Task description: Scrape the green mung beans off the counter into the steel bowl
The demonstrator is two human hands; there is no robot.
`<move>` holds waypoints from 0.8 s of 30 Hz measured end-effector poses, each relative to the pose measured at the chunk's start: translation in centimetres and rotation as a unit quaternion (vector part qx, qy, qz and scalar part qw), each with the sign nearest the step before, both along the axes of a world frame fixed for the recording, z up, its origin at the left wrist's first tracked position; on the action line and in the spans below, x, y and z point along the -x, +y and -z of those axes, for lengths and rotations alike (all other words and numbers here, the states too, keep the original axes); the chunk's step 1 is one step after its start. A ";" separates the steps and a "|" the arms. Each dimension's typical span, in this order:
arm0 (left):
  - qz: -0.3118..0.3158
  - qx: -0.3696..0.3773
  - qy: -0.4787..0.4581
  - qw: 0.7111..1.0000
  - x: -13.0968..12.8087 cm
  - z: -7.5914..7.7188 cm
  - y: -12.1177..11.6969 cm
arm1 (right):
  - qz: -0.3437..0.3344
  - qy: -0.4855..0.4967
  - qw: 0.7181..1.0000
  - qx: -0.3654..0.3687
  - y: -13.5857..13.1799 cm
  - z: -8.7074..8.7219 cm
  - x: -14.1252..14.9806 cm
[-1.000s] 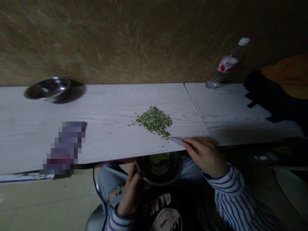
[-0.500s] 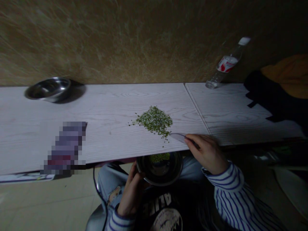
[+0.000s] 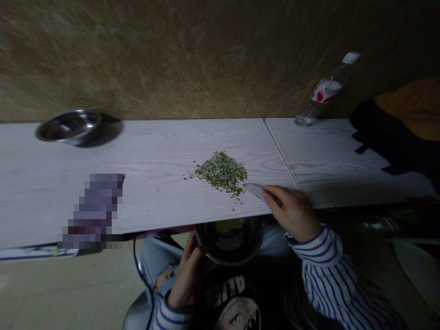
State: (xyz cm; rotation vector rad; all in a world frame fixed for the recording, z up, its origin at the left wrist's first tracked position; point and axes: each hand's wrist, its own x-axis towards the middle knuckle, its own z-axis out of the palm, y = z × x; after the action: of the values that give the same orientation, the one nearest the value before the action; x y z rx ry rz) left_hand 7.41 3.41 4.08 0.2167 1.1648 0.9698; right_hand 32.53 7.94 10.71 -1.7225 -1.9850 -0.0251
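My left hand (image 3: 189, 270) is closed on the rim of a metal bowl (image 3: 252, 256), which I hold in my lap below the table edge. Small green beans (image 3: 229, 225) lie inside it, toward the far side. On the white table a loose heap of green beans mixed with white grains (image 3: 222, 170) is spread out, with a few strays around it. Between the thumb and fingers of my right hand (image 3: 292, 211) is a thin, pale, see-through flat piece (image 3: 254, 189). Its tip points left, at the heap's lower right edge.
Against the wall at the far left stands another metal bowl (image 3: 74, 130). A blurred-out flat object (image 3: 96, 208) lies near the left front of the table (image 3: 154, 151). At the right are a clear plastic bottle (image 3: 325, 91) and a dark and orange cloth item (image 3: 388, 123).
My right hand has moved slightly up and to the left with the flat piece, whose tip sits a little higher beside the heap. My left hand and the bowl stay almost still.
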 end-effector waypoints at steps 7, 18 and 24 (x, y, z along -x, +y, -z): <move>0.009 0.011 -0.001 1.000 0.1 0.2 0.1 | -0.044 -0.013 0.999 -0.004 -0.4 -0.5 1.4; 0.006 0.016 0.003 1.000 0.1 0.2 0.1 | -0.020 0.033 0.999 -0.009 -2.1 -0.6 -0.6; -0.005 0.020 0.007 1.000 0.0 0.0 0.0 | 0.000 0.040 0.999 -0.006 -3.0 -0.2 -1.2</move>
State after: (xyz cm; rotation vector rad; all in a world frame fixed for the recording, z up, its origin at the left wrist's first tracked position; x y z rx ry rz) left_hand 7.43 3.45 4.10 0.1870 1.1987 0.9540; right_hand 33.72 4.94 10.93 -1.6890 -1.9236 0.0330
